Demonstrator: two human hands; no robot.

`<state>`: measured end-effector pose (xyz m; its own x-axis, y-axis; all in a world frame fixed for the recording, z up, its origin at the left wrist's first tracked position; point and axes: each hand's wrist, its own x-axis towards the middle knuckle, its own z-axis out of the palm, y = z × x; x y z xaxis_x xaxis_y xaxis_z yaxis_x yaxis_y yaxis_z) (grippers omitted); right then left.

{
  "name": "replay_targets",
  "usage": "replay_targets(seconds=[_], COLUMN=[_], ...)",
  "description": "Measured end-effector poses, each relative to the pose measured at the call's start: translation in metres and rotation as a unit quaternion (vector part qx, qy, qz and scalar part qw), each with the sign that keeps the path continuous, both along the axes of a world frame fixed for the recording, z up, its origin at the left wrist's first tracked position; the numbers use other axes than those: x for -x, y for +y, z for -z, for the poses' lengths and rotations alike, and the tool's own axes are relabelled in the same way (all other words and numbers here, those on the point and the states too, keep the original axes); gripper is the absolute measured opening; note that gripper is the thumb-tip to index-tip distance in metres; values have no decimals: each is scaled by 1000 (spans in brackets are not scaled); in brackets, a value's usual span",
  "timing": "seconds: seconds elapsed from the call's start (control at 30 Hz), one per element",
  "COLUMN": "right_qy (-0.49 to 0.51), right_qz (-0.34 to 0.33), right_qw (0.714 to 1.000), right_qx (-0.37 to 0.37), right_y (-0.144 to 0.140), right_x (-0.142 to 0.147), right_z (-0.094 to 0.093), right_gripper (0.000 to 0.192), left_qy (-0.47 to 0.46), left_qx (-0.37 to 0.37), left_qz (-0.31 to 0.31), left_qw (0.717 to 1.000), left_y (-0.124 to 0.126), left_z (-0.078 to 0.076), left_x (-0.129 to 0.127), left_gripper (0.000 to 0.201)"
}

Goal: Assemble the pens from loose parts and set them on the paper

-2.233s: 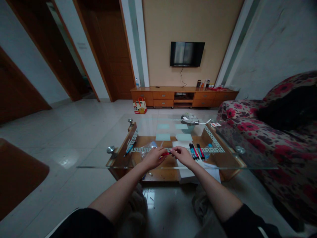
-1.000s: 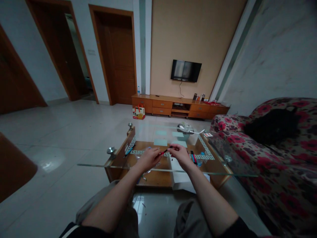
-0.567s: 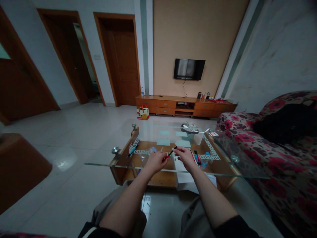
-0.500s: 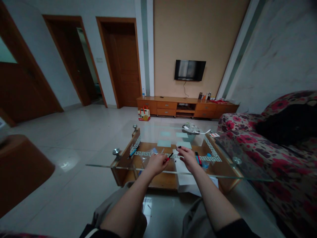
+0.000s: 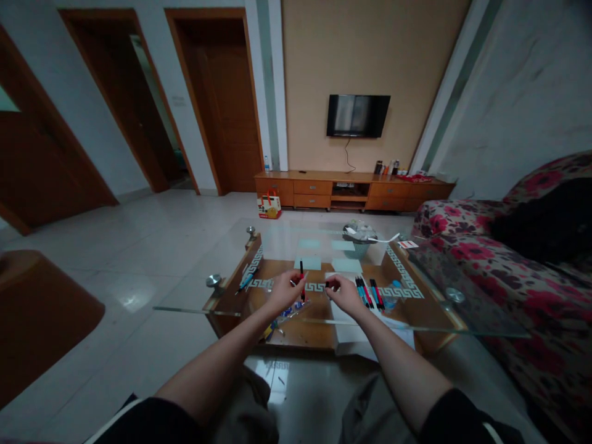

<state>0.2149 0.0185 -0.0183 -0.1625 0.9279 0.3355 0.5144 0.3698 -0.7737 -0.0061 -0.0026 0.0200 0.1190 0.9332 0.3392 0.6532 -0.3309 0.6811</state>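
Red and black, the pen point(image 5: 301, 280) stands nearly upright in the pinching fingers of the left hand point(image 5: 283, 291), over the glass tabletop point(image 5: 194, 290). The right hand point(image 5: 341, 292), just beside it, pinches a small dark cap point(image 5: 327, 285). Right of that hand lies a row of pens point(image 5: 369, 291) on white paper point(image 5: 351, 330); left of the left hand lies a blue pen point(image 5: 243, 281). Clear plastic wrap point(image 5: 287, 310) sits under the left hand. Nothing comes between the two hands.
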Motion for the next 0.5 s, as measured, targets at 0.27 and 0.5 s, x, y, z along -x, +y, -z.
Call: replay_targets(seconds=[0.27,0.5], right_qy=[-126,-164], right_qz=[-24,-32], right_qw=[992,986], right_qx=[-21,-12], right_y=[-1,-1], right_x=[-6,0], right_z=[10,18], right_gripper=[22,25], left_qy=[-11,-70], left_qx=[-4,16], left_qz=[10,33], left_qw=[1000,997], left_y=[-3,5], left_z=[15,25], left_x=[-6,-13], left_gripper=[23,25])
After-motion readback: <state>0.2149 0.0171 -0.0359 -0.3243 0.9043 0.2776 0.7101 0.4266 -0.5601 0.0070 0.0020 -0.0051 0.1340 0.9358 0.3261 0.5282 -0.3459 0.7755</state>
